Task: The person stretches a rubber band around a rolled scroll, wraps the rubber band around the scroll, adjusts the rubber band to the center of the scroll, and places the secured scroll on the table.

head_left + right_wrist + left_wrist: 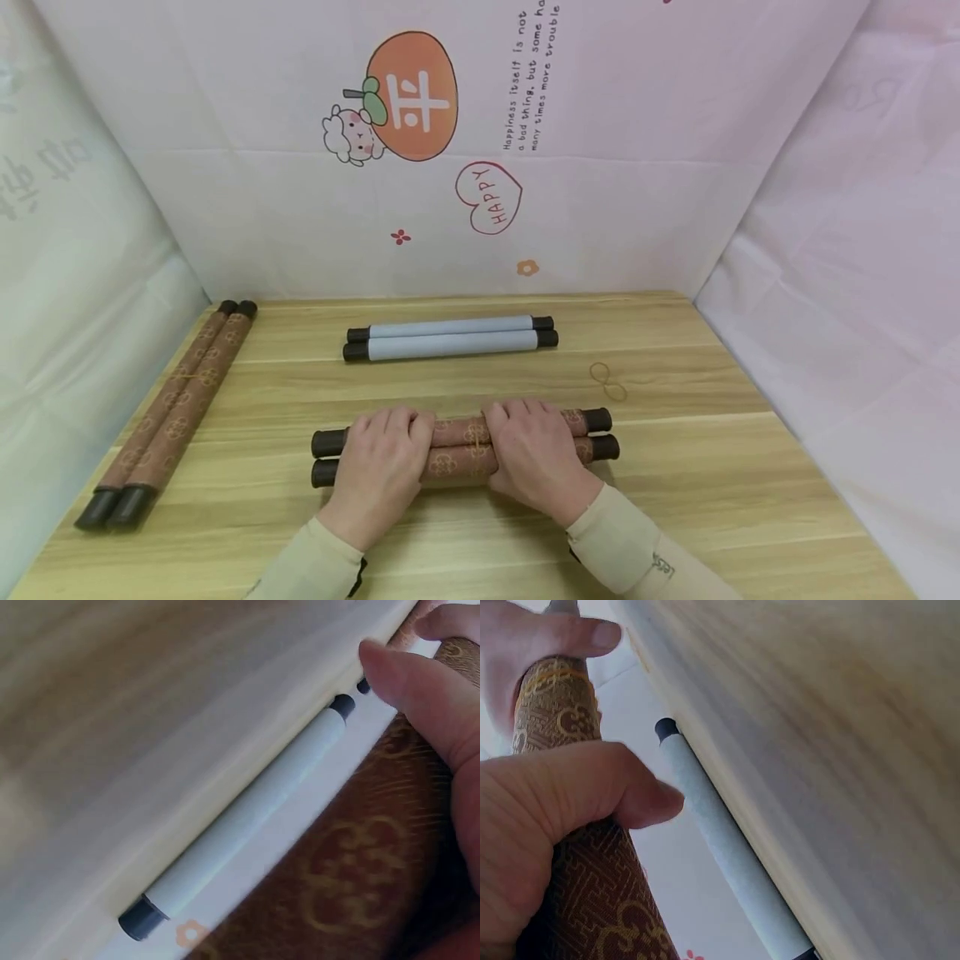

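Two brown scrolls [459, 461] with gold flower patterns and black end knobs lie side by side, running left to right in the head view. A thin yellowish band [477, 442] crosses them near the middle. My left hand [384, 467] grips the pair toward its left end, fingers over the top. Toward the right end, my right hand [536, 454] grips the same pair. In the left wrist view, the left thumb [641, 791] lies across the brown fabric [615, 900]. The right thumb [420, 690] shows in the right wrist view. The palms hide part of the scrolls.
Behind the hands, two pale blue-white scrolls [453, 346] with black ends lie together on the wooden table [300, 542]. A loose, twisted rubber band [607, 382] lies to their right. Another brown scroll pair [176, 412] rests along the left edge. Printed white cloth [637, 200] encloses the table's back and sides.
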A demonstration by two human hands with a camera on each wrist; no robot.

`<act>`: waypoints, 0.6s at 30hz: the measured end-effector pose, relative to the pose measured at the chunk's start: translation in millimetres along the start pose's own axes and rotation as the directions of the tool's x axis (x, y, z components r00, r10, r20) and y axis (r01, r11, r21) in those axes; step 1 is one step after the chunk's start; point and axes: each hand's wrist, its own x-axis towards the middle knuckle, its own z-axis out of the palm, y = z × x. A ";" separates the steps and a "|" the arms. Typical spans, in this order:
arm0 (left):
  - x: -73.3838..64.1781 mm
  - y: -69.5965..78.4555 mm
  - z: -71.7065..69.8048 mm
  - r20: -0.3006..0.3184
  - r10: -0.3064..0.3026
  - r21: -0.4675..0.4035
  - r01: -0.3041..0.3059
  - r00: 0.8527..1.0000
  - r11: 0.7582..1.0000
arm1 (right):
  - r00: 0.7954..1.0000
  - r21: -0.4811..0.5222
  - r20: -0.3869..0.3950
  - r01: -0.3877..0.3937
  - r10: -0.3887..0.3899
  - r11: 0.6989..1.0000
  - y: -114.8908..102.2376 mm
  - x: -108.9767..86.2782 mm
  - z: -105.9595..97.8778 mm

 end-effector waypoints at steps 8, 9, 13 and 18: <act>-0.6 0.3 -0.3 -0.060 -0.089 0.050 0.092 0.994 0.995 | 0.975 0.225 -0.216 0.002 0.048 0.974 -5.4 0.3 -24.4; -0.3 0.5 -0.3 -0.078 -0.099 0.054 0.103 0.992 0.993 | 0.963 0.237 -0.261 -0.001 0.065 0.972 -7.9 0.5 -25.4; 0.8 4.2 -2.0 -0.140 -0.127 0.060 0.136 0.982 0.989 | 0.942 0.237 -0.292 -0.098 0.167 0.967 -18.9 2.6 -24.5; 2.5 12.4 -4.8 -0.200 -0.137 0.076 0.155 0.970 0.985 | 0.936 0.222 -0.264 -0.175 0.231 0.959 -28.1 6.5 -20.2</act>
